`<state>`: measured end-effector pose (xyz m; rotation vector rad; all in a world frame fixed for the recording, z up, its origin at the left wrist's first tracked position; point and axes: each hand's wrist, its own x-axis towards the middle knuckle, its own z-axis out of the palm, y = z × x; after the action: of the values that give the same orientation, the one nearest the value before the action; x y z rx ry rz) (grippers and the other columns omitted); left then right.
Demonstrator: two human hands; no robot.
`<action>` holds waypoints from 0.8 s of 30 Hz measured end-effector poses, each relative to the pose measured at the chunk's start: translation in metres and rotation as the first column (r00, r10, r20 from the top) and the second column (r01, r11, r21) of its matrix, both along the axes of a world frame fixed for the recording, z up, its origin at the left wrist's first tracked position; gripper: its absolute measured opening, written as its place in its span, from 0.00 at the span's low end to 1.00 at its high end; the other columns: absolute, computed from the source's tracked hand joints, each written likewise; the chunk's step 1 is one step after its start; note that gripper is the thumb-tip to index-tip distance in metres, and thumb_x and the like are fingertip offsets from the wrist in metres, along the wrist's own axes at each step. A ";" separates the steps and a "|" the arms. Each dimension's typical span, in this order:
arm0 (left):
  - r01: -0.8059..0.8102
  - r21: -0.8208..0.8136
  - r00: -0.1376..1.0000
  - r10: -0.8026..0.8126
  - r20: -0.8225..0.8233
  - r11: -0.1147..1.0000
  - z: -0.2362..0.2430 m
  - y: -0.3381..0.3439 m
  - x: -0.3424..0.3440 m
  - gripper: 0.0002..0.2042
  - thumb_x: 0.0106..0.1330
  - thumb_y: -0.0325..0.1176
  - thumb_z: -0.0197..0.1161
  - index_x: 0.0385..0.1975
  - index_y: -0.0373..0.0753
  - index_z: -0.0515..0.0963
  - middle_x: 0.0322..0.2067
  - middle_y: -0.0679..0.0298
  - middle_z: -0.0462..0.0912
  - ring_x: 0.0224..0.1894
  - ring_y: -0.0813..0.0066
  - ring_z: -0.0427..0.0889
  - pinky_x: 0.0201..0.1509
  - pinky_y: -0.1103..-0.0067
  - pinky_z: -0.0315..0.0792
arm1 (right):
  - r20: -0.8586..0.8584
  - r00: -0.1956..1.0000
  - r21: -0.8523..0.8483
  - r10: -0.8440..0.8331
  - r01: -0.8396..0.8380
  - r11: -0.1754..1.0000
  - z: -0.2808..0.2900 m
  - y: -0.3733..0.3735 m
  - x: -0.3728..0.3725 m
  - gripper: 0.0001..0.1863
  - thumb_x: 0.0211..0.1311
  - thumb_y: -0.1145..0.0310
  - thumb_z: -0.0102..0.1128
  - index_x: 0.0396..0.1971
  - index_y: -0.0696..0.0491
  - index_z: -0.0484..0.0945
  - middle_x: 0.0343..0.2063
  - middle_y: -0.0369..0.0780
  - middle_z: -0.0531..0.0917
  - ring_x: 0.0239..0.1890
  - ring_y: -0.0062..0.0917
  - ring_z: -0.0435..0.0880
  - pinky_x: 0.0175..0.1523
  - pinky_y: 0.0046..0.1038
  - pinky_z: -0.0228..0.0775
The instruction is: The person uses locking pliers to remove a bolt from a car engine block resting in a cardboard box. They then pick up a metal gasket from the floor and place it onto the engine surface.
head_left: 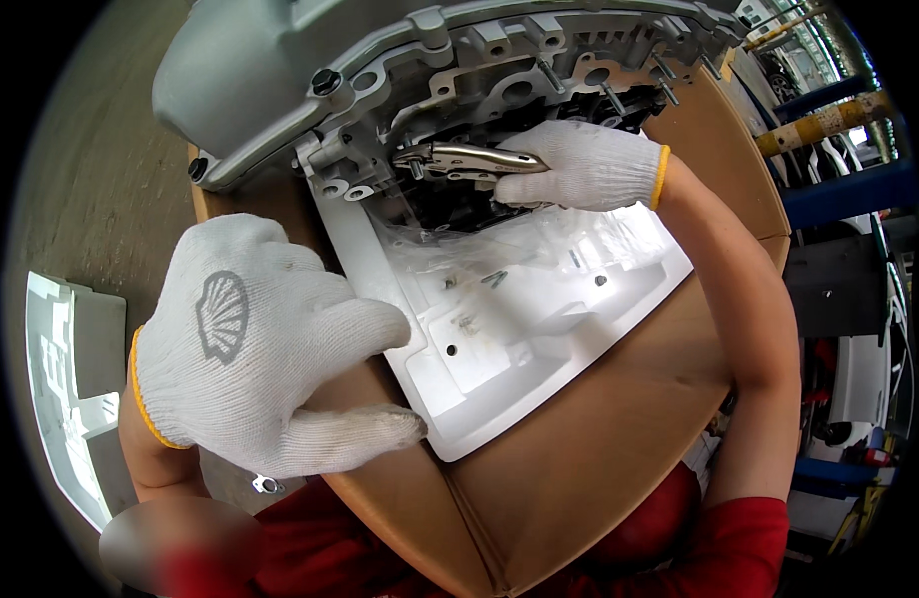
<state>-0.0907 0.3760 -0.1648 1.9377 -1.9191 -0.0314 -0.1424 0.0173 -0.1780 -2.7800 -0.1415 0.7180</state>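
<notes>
My right hand (601, 167), in a white knit glove with a yellow cuff, is wrapped round the handles of silver locking pliers (484, 159). The pliers' jaws point left, at a small stud on the side of a grey metal engine (335, 128); whether they grip it I cannot tell. Several threaded studs (613, 98) stick out along the engine's near side. My left hand (255, 344), also gloved, hangs nearer to me at the left with thumb and fingers apart. It holds nothing visible and is close to the corner of a white foam tray (484, 394).
The engine sits over the foam tray in a cardboard box (619, 384). Crumpled clear plastic (459, 254) and small metal pieces (494, 279) lie on the tray. Another white foam piece (103, 344) stands on the floor at left. Racks with a yellow-and-white bar (823, 125) stand at right.
</notes>
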 end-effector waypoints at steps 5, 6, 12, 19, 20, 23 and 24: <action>0.009 -0.003 1.000 -0.009 -0.018 1.000 0.002 -0.001 0.001 0.25 0.55 0.65 0.81 0.39 0.50 0.91 0.18 0.69 0.80 0.21 0.62 0.78 0.32 0.66 0.63 | -0.150 0.977 0.267 -0.150 0.186 0.946 -0.032 0.011 -0.004 0.33 0.79 0.40 0.67 0.60 0.58 0.88 0.39 0.46 0.92 0.41 0.35 0.89 0.55 0.36 0.82; 0.001 0.008 1.000 0.000 -0.026 1.000 0.004 0.000 0.001 0.25 0.55 0.65 0.81 0.39 0.50 0.91 0.18 0.70 0.80 0.21 0.62 0.78 0.32 0.66 0.63 | -0.204 0.961 0.217 -0.184 0.228 0.949 -0.030 0.011 -0.003 0.33 0.79 0.40 0.66 0.59 0.59 0.88 0.40 0.49 0.92 0.43 0.39 0.90 0.56 0.38 0.82; -0.008 0.034 1.000 0.008 -0.024 0.999 0.006 0.002 0.001 0.24 0.56 0.64 0.82 0.40 0.51 0.91 0.18 0.69 0.80 0.21 0.62 0.79 0.31 0.67 0.64 | -0.044 0.999 0.003 0.028 -0.028 1.000 0.002 -0.003 0.002 0.34 0.81 0.39 0.62 0.60 0.58 0.86 0.43 0.53 0.91 0.46 0.49 0.90 0.59 0.46 0.81; 0.007 0.006 1.000 -0.007 -0.019 1.000 0.005 0.001 0.001 0.24 0.58 0.64 0.82 0.40 0.51 0.91 0.18 0.69 0.80 0.21 0.62 0.79 0.30 0.67 0.64 | -0.056 0.998 0.042 0.033 -0.031 0.999 -0.005 -0.004 0.007 0.35 0.80 0.37 0.64 0.60 0.59 0.87 0.46 0.55 0.92 0.48 0.50 0.90 0.59 0.44 0.81; 0.003 0.006 1.000 -0.003 -0.026 1.000 0.006 0.001 0.001 0.24 0.58 0.64 0.82 0.41 0.51 0.91 0.18 0.69 0.79 0.21 0.62 0.79 0.30 0.67 0.64 | -0.076 0.997 0.097 0.013 -0.006 0.995 -0.010 -0.001 0.007 0.36 0.80 0.37 0.63 0.61 0.59 0.87 0.48 0.56 0.92 0.50 0.49 0.90 0.61 0.43 0.81; 0.011 0.000 0.999 -0.011 -0.042 1.000 0.006 0.001 0.001 0.24 0.58 0.64 0.82 0.40 0.51 0.91 0.18 0.69 0.80 0.21 0.62 0.80 0.30 0.67 0.64 | -0.092 0.993 0.281 -0.073 0.096 0.955 -0.028 0.014 0.003 0.38 0.79 0.35 0.65 0.63 0.59 0.86 0.49 0.54 0.93 0.48 0.44 0.89 0.62 0.38 0.81; 0.014 -0.004 0.999 -0.014 -0.030 1.000 0.006 0.001 0.001 0.24 0.59 0.64 0.82 0.40 0.50 0.90 0.18 0.69 0.80 0.21 0.62 0.80 0.30 0.67 0.64 | -0.155 0.980 0.262 -0.122 0.160 0.952 -0.030 0.016 0.001 0.38 0.79 0.35 0.65 0.64 0.59 0.86 0.48 0.53 0.93 0.48 0.43 0.89 0.62 0.38 0.81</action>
<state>-0.0900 0.3768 -0.1588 1.9107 -1.9123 -0.0611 -0.1410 0.0335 -0.2081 -2.4417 -0.0120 0.7847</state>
